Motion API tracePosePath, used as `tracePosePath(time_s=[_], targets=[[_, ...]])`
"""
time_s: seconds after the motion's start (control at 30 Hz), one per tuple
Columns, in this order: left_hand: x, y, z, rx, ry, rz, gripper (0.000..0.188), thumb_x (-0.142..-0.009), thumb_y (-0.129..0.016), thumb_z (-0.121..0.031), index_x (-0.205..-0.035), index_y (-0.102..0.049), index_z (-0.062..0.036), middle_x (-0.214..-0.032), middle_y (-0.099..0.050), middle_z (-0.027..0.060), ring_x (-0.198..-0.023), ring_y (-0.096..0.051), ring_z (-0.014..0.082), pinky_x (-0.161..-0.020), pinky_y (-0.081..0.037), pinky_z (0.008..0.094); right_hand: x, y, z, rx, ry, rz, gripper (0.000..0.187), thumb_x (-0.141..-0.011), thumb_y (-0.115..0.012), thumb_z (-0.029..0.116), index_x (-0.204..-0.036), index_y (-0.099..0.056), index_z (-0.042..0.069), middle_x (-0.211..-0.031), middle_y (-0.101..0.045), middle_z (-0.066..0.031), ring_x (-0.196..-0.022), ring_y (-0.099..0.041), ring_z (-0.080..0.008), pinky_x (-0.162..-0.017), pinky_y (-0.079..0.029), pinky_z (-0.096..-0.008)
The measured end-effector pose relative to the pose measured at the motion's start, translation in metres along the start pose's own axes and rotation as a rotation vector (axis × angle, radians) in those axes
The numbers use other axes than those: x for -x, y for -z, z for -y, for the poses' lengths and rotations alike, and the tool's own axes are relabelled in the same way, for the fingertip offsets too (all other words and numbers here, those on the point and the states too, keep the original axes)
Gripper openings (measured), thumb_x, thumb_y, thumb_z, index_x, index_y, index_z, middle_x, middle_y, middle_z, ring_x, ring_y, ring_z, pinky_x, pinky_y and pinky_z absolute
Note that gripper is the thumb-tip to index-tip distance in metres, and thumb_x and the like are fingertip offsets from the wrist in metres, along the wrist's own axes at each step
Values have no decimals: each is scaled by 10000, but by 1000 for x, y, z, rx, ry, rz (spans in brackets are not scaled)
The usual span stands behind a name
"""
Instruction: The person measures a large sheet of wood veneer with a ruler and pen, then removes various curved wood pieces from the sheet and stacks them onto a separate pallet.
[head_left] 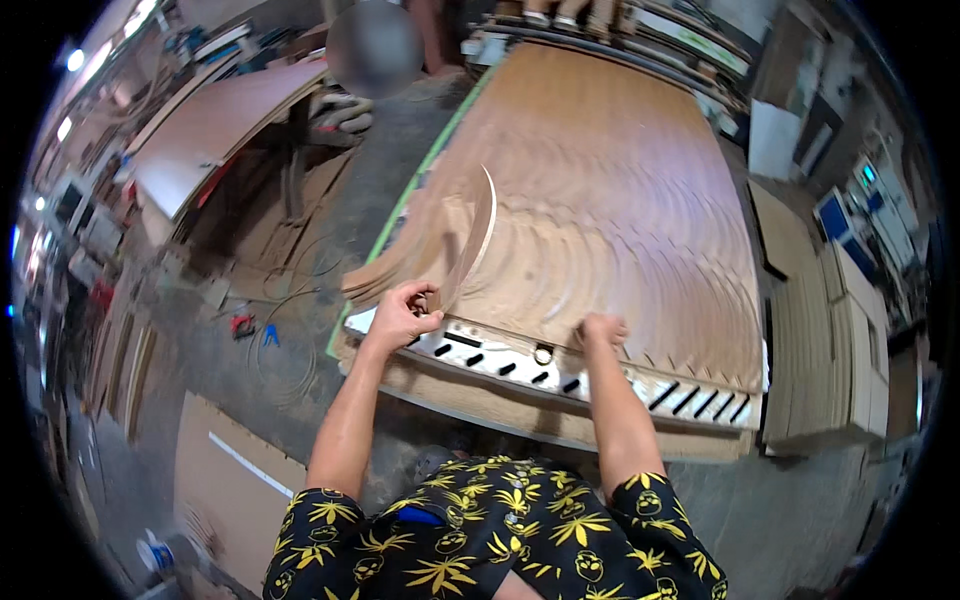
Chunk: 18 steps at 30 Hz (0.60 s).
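My left hand (404,314) is closed round the lower end of a thin curved wooden strip (477,240), which stands up from it and arcs toward the far side. Beneath lies a large brown wood sheet (600,100), cut into rows of curved strips and dusted with sawdust in its near part. My right hand (603,329) is at the sheet's near edge with its fingers curled; whatever they may hold is hidden. More curved strips (382,268) lie stacked at the sheet's left edge, beside my left hand.
A white strip with black slots (520,368) runs along the table's near edge. Stacked flat boards (815,350) stand at the right. Another table with a wood sheet (230,125) is at the far left. Cable, a blue clamp (271,335) and a board (235,480) lie on the floor.
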<state>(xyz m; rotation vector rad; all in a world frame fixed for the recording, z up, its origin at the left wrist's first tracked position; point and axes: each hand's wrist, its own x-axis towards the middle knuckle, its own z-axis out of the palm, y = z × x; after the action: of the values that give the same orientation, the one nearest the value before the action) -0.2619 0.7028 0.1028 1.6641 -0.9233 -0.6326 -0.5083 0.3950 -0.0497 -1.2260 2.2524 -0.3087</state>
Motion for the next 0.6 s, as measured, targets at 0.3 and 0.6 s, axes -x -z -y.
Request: tracePosePath(time_s=[0.3, 0.6], targets=[[4, 159, 54, -665, -14, -176, 543, -629, -816, -251, -1123, -725, -46, -1034, -672, 130, -891, -681, 303, -829, -556, 391, -11, 19, 3, -81, 73, -19, 681, -741, -810, 369, -1238, -631, -61, -1381, -518, -315, -1270, -540, -444, -1041, -478, -521], [-34, 180, 79, -825, -39, 9, 552, -607, -802, -248, -1121, -735, -58, -1084, -672, 135, -999, -668, 350, -878, -550, 432, 69, 55, -3, -775, 10, -3, 464, -745, -816, 136, -1093, -649, -122, -1063, -694, -179, -862, -695, -286, -739, -572, -402]])
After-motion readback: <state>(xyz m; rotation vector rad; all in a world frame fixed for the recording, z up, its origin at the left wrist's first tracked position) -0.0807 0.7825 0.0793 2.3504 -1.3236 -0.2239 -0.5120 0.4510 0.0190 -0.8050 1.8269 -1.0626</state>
